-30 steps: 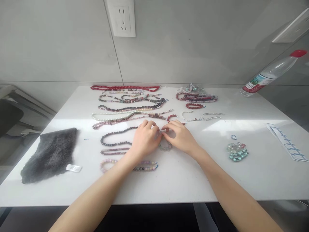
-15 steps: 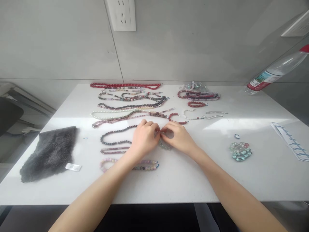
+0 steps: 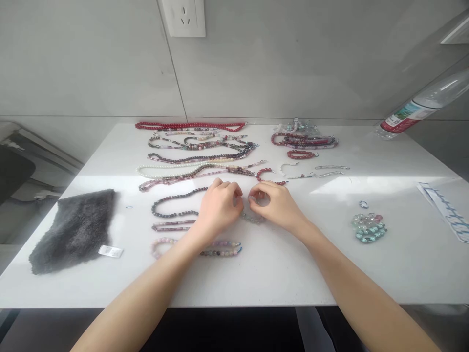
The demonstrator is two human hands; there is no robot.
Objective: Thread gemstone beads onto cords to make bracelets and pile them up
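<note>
Counter: a white counter (image 3: 286, 276) carries rows of bead strands, with a grey fur pad (image 3: 73, 232) out at 9 o'clock and a plastic water bottle (image 3: 414, 112) beyond its far corner at 2 o'clock.
Strands: a dark bead strand (image 3: 172, 205) curves at 9 o'clock from the hands; a pale green bead strand (image 3: 253, 218) lies at 6 o'clock, just below the gap between them.
Hands: the left hand (image 3: 219, 208) is loosely curled, fingertips low beside that gap; the right hand (image 3: 276, 205) curls, thumb and forefinger forming a ring. Neither is clenched; whether either pinches something tiny, I cannot tell.
</note>
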